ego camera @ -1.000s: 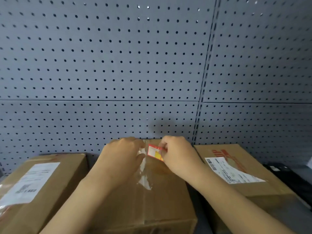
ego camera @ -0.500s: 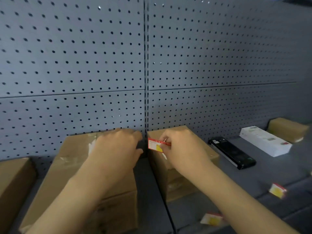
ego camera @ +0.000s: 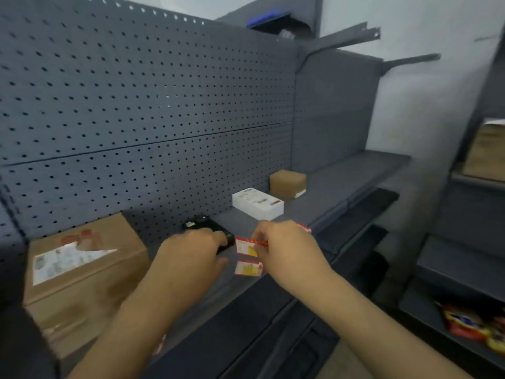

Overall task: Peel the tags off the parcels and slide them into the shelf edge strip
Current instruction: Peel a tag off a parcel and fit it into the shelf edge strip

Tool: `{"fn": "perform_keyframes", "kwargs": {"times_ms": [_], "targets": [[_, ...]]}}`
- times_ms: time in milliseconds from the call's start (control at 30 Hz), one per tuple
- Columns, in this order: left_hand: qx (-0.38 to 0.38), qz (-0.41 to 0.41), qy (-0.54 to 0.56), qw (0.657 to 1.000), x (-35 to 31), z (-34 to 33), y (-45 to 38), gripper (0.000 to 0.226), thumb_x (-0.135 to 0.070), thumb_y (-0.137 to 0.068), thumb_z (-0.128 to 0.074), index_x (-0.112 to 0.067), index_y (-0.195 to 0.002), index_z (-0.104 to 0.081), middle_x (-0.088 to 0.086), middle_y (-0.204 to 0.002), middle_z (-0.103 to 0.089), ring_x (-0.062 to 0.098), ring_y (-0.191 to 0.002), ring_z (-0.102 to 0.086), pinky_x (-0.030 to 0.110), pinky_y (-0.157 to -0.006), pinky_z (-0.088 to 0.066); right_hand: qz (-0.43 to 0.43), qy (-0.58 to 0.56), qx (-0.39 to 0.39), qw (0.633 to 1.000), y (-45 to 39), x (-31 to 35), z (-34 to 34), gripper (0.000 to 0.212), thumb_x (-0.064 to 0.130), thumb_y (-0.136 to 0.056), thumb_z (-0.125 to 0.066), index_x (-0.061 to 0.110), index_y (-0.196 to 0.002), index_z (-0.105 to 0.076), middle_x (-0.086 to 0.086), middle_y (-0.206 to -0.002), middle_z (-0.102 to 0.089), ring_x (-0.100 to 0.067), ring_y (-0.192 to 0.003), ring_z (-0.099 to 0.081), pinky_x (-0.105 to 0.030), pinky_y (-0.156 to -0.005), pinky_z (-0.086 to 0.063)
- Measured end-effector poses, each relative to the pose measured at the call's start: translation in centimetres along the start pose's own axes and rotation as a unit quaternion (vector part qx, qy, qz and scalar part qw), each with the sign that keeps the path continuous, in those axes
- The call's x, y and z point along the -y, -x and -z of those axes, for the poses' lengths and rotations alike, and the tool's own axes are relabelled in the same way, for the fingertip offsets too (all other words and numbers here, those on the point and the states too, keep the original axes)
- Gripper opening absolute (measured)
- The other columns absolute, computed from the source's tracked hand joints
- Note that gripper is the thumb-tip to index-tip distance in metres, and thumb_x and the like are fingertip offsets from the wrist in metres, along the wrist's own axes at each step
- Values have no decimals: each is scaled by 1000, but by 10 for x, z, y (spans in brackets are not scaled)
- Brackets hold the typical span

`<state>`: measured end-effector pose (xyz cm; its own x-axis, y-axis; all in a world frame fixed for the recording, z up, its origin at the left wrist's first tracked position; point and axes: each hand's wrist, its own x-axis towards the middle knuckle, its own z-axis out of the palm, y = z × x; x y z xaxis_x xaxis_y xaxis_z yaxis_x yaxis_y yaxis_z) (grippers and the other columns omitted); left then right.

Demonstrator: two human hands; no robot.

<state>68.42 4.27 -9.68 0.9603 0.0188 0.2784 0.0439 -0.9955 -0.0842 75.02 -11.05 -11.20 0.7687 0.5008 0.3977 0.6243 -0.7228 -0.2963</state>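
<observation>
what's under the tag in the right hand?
Below the held tag, pinched by the right hand, a second red-and-yellow tag lies on the grey shelf. The hand covers the held tag's right end.

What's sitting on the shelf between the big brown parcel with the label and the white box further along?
In the head view, a black handheld device lies between the brown parcel and the white box. The left hand partly covers it.

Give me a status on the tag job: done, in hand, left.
Done: one tag is off, pinched in the right hand. A second tag lies on the shelf below it. In hand: carrying the held tag toward the front edge. Left: none visibly slid into the strip; left hand holds nothing.
</observation>
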Motion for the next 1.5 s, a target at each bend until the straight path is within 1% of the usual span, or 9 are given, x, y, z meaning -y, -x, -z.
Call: {"fn": "perform_keyframes", "kwargs": {"times_ms": [267, 467, 667, 833, 933, 1033, 1200, 1333, 1500], "targets": [[47, -64, 81, 994, -118, -58, -88, 20, -41, -88, -55, -28, -103, -54, -4, -111, -62, 20, -100, -59, 30, -74, -44, -117, 8, -4, 993, 12, -142, 12, 13, 21, -87, -57, 21, -99, -62, -6, -97, -67, -28, -87, -63, -39, -73, -54], [26, -107, 107, 988, -179, -88, -186, 23, -38, -87, -58, -29, -108, -57, -2, -108, -64, 22, -97, -61, 34, -78, -49, -175, 6, -19, 984, -23, -239, 25, 10, 20, -83, -59, 23, -92, -64, -5, -93, -69, -25, -84, -63, -40, -71, -55], [29, -123, 76, 989, -226, -110, -275, 28, -38, -89, -56, -25, -115, -56, 1, -114, -63, 22, -101, -60, 31, -76, -47, -188, 12, -35, 981, -64, -319, 33, 8, 19, -84, -59, 20, -91, -63, -6, -92, -68, -26, -82, -62, -37, -69, -54], [47, -118, 51, 991, -260, -133, -324, 32, -39, -90, -55, -26, -119, -53, 1, -117, -61, 22, -103, -59, 29, -71, -43, -182, -2, -15, 983, -84, -381, 30, 9, 19, -85, -59, 19, -93, -63, -6, -92, -68, -26, -82, -62, -39, -69, -55], [47, -94, 45, 993, -282, -143, -349, 30, -39, -89, -56, -24, -115, -56, 3, -113, -62, 23, -101, -60, 30, -70, -44, -160, -6, -4, 987, -98, -420, 32, 8, 17, -86, -59, 17, -91, -63, -7, -90, -67, -27, -81, -62, -38, -67, -54], [53, -50, 53, 996, -303, -156, -365, 23, -36, -88, -57, -23, -107, -59, 3, -107, -64, 24, -96, -61, 28, -64, -39, -130, -14, 17, 991, -111, -458, 33, 8, 16, -86, -59, 17, -91, -64, -7, -91, -67, -26, -82, -61, -37, -67, -54], [83, 21, 43, 995, -336, -180, -382, 25, -34, -88, -58, -22, -110, -58, 6, -109, -64, 26, -98, -61, 30, -70, -45, -87, -46, 71, 993, -127, -507, 28, 10, 17, -87, -59, 18, -94, -65, -6, -93, -68, -23, -81, -62, -39, -69, -55], [103, 68, 17, 992, -343, -194, -388, 24, -31, -89, -56, -22, -111, -58, 6, -109, -64, 28, -97, -62, 32, -70, -46, -53, -82, 109, 989, -145, -522, 15, 10, 15, -87, -58, 18, -93, -66, -5, -94, -70, -23, -82, -64, -39, -70, -56], [97, 137, -19, 986, -318, -212, -397, 22, -23, -88, -56, -18, -110, -56, 8, -110, -66, 31, -98, -63, 36, -74, -50, 1, -121, 147, 982, -176, -524, -12, 6, 16, -86, -61, 18, -90, -66, -5, -87, -71, -23, -79, -64, -42, -69, -56]]}}
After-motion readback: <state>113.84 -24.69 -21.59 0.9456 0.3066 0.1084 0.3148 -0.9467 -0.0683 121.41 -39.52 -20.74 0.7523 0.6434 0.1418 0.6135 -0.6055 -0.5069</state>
